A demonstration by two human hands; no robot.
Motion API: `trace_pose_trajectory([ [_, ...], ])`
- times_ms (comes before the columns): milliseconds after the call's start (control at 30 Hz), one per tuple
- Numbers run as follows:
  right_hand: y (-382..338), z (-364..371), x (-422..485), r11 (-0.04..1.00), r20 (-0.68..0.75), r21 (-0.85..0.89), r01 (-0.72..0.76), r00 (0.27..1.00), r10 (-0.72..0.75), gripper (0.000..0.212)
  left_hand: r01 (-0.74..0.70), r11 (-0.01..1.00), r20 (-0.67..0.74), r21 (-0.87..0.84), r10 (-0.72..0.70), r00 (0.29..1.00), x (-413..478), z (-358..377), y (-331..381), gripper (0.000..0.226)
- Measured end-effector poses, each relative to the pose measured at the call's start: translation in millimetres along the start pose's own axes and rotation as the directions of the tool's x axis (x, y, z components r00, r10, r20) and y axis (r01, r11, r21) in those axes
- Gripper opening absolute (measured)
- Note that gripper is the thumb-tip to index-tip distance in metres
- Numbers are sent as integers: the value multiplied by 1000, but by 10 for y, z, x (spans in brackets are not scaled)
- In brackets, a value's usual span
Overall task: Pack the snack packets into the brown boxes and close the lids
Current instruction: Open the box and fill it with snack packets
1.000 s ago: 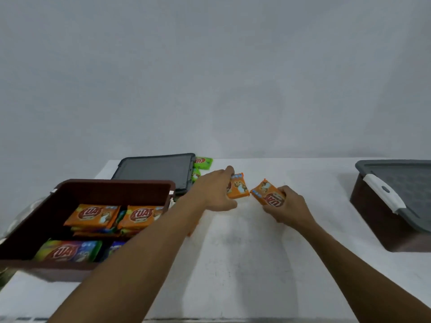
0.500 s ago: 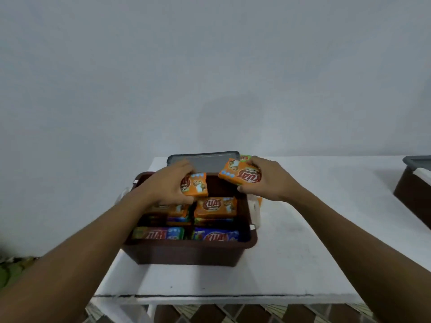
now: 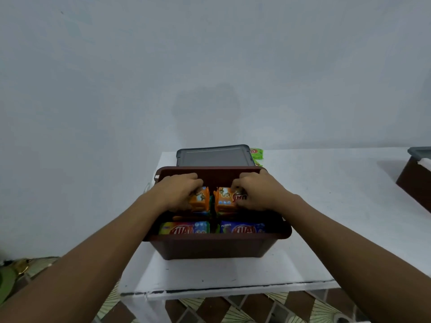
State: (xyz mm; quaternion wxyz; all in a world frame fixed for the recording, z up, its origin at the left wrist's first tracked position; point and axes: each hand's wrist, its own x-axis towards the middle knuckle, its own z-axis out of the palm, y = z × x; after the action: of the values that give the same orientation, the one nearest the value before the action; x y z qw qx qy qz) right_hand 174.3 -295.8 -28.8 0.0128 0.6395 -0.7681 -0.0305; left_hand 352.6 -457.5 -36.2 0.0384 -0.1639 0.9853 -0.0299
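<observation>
An open brown box (image 3: 217,249) stands at the table's left end, filled with snack packets. My left hand (image 3: 178,191) presses an orange packet (image 3: 200,199) onto the back left stack inside it. On the back right stack lies a second orange packet (image 3: 225,198) under my right hand (image 3: 257,192). In the front row lie a multicoloured packet (image 3: 184,228) and a blue packet (image 3: 242,228). The box's grey lid (image 3: 213,156) lies flat on the table behind the box.
Green packets (image 3: 256,153) lie beside the lid's right end. A second brown box (image 3: 412,184) with a grey lid on it stands at the far right edge of view. The white table (image 3: 326,206) ends just left of the open box; patterned floor shows below.
Both hands carried an orange packet each from the table's middle to the open box and lowered them onto the back stacks. The view swung left, centring the box.
</observation>
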Motion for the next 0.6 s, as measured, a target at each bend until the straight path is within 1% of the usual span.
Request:
trace_pose_trajectory([
  [100,34,56,2,1000,-21,4,-4,1000,4,46,9,1000,-9,-13,-9,1000,17,32,-8,57],
  [200,18,51,15,999,8,-41,-7,1000,8,57,31,1000,-6,1,-31,999,31,41,-13,65],
  [233,5,45,21,998,11,-66,-15,1000,16,57,34,999,-8,6,-34,999,32,43,-8,65],
  [367,-31,21,21,993,-25,-106,-45,999,42,46,44,999,-16,2,-43,999,3,64,-1,67],
  [433,-32,26,5,995,1,-93,-41,999,41,52,49,999,-11,-6,-49,999,-31,69,-20,70],
  [500,-42,47,-18,993,23,-118,-33,999,36,60,53,999,8,10,-53,999,-72,87,-50,75],
  [600,-93,68,-70,991,28,-130,-25,999,29,61,39,998,13,44,-40,999,-142,119,-82,79],
])
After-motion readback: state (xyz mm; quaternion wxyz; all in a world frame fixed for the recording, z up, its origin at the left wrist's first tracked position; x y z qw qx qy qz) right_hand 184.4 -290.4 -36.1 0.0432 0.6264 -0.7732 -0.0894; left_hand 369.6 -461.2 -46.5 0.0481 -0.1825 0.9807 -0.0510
